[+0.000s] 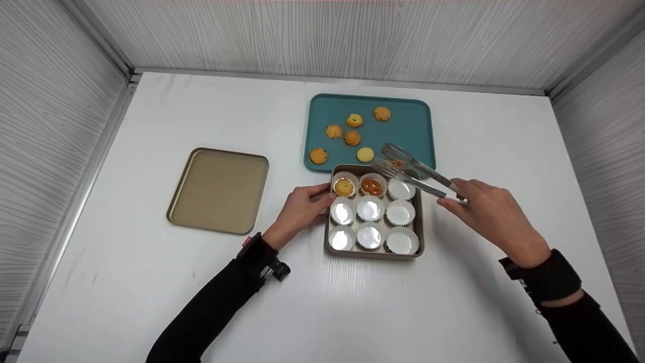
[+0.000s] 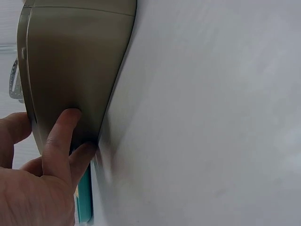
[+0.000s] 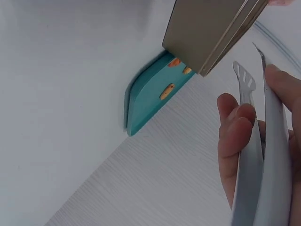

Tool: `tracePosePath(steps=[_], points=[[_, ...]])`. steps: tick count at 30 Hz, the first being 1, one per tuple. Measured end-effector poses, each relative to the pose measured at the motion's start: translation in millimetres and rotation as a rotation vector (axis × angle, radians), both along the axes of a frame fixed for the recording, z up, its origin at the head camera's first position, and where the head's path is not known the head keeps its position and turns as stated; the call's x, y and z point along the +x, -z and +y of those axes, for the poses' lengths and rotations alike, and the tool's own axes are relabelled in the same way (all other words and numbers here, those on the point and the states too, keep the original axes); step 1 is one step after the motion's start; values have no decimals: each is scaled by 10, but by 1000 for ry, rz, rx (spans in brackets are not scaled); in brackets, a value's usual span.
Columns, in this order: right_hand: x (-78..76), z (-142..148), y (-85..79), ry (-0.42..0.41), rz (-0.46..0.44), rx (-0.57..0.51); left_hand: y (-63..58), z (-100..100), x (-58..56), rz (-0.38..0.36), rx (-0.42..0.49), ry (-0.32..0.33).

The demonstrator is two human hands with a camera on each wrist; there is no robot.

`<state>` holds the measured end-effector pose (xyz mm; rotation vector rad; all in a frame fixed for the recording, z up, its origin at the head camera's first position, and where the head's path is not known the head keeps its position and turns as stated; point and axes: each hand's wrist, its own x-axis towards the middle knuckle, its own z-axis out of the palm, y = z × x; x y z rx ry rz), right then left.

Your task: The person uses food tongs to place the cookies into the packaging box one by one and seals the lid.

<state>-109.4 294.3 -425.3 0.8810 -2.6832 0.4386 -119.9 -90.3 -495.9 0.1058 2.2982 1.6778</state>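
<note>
My left hand point(image 1: 304, 209) grips the left wall of a square metal baking tin point(image 1: 373, 255); in the left wrist view its fingers point(image 2: 59, 146) press the outer side. White paper cups fill the tin in rows. One back cup holds a yellow cookie point(image 1: 344, 187), and the cup beside it a cookie with a glossy orange-brown top point(image 1: 372, 187). My right hand point(image 1: 491, 212) holds metal serving tongs point(image 1: 421, 185), their tips apart above the tin's back right corner. A reddish-brown cookie point(image 1: 397, 164) shows between the tips; whether they touch it I cannot tell.
Behind the tin lies a teal tray point(image 1: 410, 113) with several cookies, among them a plain round one point(image 1: 365, 155) and a swirled one point(image 1: 352, 138). A shallow gold-brown metal lid or tray point(image 1: 219, 191) is at the left. Panel walls border the white table point(image 1: 282, 312).
</note>
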Motion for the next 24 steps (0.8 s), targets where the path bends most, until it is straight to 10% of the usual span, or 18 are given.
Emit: tracePosePath(steps=[24], points=[[-469,415,91,116,-266,117,4,2,-4,-18,15,10]])
